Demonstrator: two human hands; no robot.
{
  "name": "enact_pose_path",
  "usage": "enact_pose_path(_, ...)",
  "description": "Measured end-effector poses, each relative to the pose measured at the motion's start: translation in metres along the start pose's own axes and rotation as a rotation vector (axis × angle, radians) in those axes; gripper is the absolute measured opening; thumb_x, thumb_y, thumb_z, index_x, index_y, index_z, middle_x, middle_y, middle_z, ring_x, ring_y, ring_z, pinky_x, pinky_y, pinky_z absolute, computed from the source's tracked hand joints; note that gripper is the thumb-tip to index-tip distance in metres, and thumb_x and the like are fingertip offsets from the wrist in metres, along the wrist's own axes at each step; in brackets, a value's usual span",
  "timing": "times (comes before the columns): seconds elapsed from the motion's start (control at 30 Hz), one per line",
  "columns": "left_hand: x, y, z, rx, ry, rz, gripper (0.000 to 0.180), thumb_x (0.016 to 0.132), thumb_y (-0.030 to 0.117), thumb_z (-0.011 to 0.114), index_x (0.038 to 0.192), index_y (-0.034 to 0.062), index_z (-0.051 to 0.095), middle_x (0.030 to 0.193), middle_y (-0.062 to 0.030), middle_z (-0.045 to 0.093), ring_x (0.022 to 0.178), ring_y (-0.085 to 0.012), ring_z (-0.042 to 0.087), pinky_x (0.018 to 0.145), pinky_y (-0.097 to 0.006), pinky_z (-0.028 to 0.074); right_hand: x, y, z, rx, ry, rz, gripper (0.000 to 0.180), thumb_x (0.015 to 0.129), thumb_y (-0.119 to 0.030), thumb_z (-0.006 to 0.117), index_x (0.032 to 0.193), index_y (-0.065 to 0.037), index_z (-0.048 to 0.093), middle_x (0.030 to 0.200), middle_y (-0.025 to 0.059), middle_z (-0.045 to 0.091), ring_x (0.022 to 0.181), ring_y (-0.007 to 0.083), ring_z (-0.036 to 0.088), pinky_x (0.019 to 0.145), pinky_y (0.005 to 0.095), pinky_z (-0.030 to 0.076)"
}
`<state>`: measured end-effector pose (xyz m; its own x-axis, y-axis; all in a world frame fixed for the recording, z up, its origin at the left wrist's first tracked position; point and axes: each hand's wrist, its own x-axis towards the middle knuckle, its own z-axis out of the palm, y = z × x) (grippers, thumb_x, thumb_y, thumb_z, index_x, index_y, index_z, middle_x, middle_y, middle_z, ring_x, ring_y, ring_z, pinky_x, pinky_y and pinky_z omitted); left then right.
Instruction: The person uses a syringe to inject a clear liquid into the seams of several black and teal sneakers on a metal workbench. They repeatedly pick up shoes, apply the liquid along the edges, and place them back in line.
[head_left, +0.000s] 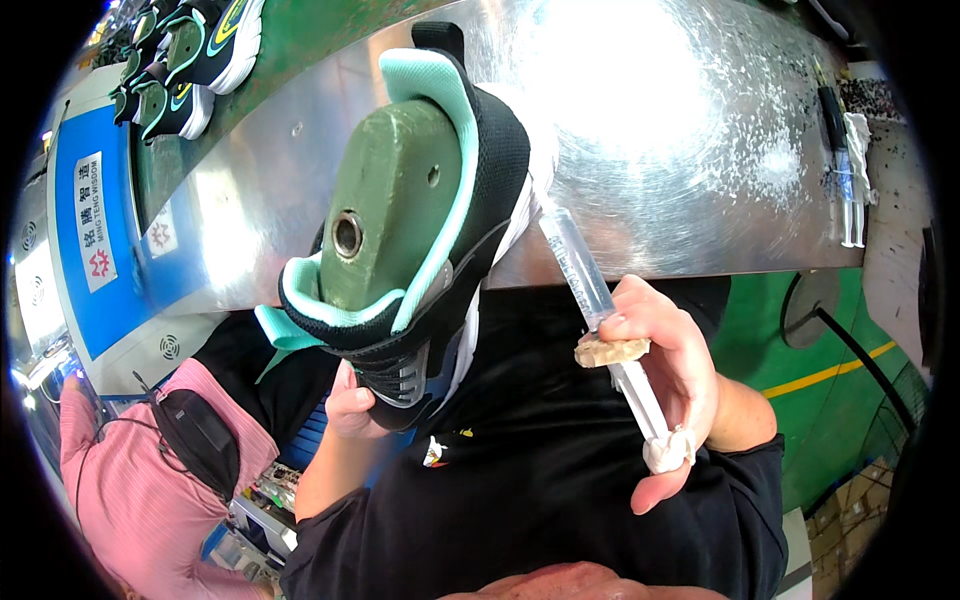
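Observation:
A black shoe [505, 140] with mint-green lining and a white sole is held up above the metal table's near edge. Inside it sits a green shoe last [385, 210] with a round metal-rimmed hole. My left hand [352, 408] grips the shoe by its toe end, most of the fingers hidden behind it. In my right hand [675, 370] is a clear syringe [578, 262] with a tan wrapped collar and a white wrapped plunger end. Its tip meets the side of the shoe near the white sole, though the exact contact is too small to make out.
The shiny metal table [660, 225] is strewn with white flecks at right, where a pen-like black tool [832, 118] and another syringe [852, 215] lie. Several similar shoes [185, 60] stand at far left. A person in pink [165, 480] is at lower left.

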<state>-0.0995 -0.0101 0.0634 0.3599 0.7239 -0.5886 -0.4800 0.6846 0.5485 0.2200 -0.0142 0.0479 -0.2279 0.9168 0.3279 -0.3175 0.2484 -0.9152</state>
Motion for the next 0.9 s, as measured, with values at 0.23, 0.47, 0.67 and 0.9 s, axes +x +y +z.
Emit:
enact_pose_path(0.23, -0.007, -0.014, -0.016, 0.014, -0.065, -0.066, 0.080, 0.064, 0.014, 0.061, 0.139, 0.0052, 0.033, 0.131, -0.0299, 0.044, 0.118, -0.0437, 0.048, 0.102, -0.055, 0.037, 0.005, -0.008, 0.007, 0.009, -0.018, 0.009, 0.099, 0.051, -0.053, 0.084, 0.121, 0.006, 0.045, 0.103, 0.0139, 0.056, 0.082, 0.0229, 0.050, 0.073, 0.0308, 0.040)
enact_pose_path(0.47, -0.003, -0.024, -0.012, -0.065, -0.122, -0.072, 0.070, 0.065, 0.021, 0.060, 0.126, -0.0097, 0.044, 0.118, -0.0280, 0.055, 0.107, -0.0372, 0.058, 0.094, -0.044, 0.045, 0.007, -0.011, 0.014, 0.011, -0.006, -0.003, 0.095, 0.053, -0.054, 0.082, 0.118, 0.006, 0.048, 0.101, 0.0142, 0.057, 0.081, 0.0233, 0.052, 0.071, 0.0321, 0.039)
enact_pose_path(0.67, 0.004, -0.025, 0.009, -0.137, -0.147, -0.155, 0.068, 0.064, 0.015, 0.061, 0.125, -0.0102, 0.044, 0.117, -0.0237, 0.057, 0.106, -0.0334, 0.058, 0.093, -0.041, 0.045, 0.011, -0.014, 0.019, -0.009, -0.040, -0.011, 0.094, 0.051, -0.059, 0.081, 0.114, 0.004, 0.049, 0.098, 0.0117, 0.057, 0.080, 0.0219, 0.050, 0.070, 0.0315, 0.037)
enact_pose_path(0.9, 0.017, -0.022, 0.024, -0.232, -0.195, -0.209, 0.081, 0.061, 0.003, 0.065, 0.135, -0.0036, 0.033, 0.124, -0.0203, 0.053, 0.112, -0.0313, 0.055, 0.097, -0.040, 0.043, 0.018, -0.016, 0.021, -0.041, -0.080, -0.003, 0.100, 0.047, -0.066, 0.081, 0.115, 0.000, 0.048, 0.096, 0.0086, 0.056, 0.080, 0.0187, 0.047, 0.071, 0.0296, 0.033)
